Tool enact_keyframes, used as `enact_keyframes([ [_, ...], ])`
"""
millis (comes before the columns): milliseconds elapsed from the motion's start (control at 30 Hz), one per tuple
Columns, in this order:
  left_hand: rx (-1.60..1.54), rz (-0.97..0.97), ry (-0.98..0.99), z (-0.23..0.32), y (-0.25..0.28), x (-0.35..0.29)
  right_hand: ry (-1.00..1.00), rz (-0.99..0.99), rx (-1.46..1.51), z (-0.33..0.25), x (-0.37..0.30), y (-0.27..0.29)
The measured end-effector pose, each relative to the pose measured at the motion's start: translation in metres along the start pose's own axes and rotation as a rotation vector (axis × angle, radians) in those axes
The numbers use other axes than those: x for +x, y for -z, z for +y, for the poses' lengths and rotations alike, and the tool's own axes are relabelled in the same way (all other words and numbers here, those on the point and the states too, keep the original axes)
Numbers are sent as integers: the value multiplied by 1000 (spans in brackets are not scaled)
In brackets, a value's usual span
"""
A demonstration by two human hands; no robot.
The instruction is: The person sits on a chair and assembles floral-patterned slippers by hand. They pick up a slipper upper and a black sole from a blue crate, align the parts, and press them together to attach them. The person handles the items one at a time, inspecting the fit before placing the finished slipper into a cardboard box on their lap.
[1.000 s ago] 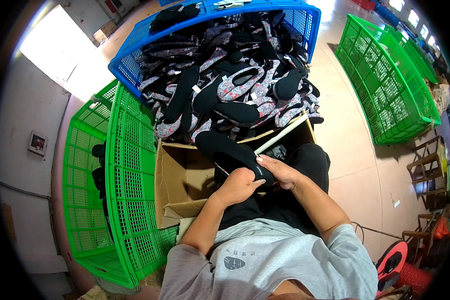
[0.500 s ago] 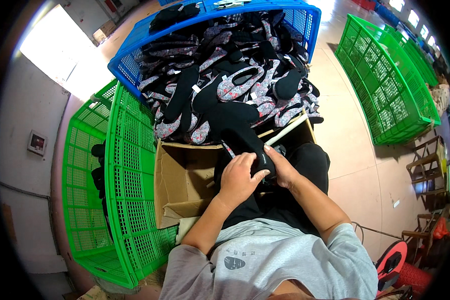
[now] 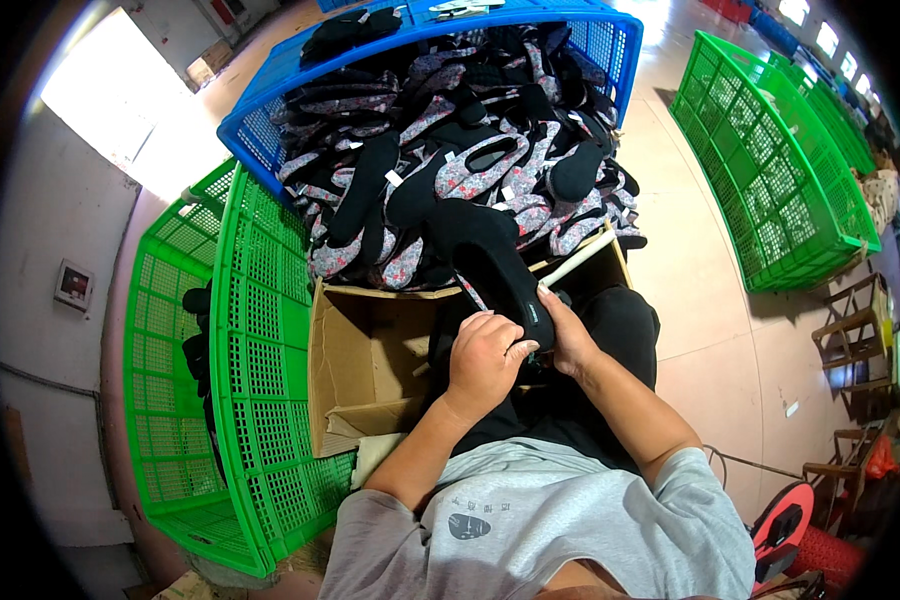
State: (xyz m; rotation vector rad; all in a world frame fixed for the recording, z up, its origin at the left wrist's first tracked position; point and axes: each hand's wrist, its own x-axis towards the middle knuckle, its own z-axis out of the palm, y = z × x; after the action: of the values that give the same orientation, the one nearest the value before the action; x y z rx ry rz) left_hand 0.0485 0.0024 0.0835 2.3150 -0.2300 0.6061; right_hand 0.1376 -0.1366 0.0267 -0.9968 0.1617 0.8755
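Both of my hands grip one end of a black slipper [image 3: 477,232] over my lap. Its opening now shows, and a strip of floral print lines one edge. My left hand [image 3: 486,352] is closed on the near end from the left, thumb pressed against it. Along the right side, my right hand [image 3: 570,335] wraps the same end. Beyond it lies a heaped pile of black and floral-patterned slippers [image 3: 480,165], some with small white tags. A white rod [image 3: 580,259] slants out beside my right hand; its lower end is hidden.
The pile spills from a blue plastic crate [image 3: 260,95]. An open cardboard box [image 3: 345,375] stands left of my knees. Green crates [image 3: 245,400] line the left side, and another green crate [image 3: 770,170] stands far right. A red reel-like object [image 3: 780,520] is at lower right.
The slipper has turned in my hands, so its opening faces up more. My right hand has shifted slightly right; the pile looks the same.
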Motion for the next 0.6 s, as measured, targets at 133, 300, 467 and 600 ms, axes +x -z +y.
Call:
enact_keyframes([
  [133,11,15,5,1,1,0,-4,6,-14,0,0,2],
  [300,10,3,32,1,3,-1,5,41,-31,-7,-8,-9],
  [467,-57,70,99,3,9,2,59,33,-83,-7,-8,-4],
  [600,-146,301,280,-21,18,-3,259,-78,-129,-1,-1,5],
])
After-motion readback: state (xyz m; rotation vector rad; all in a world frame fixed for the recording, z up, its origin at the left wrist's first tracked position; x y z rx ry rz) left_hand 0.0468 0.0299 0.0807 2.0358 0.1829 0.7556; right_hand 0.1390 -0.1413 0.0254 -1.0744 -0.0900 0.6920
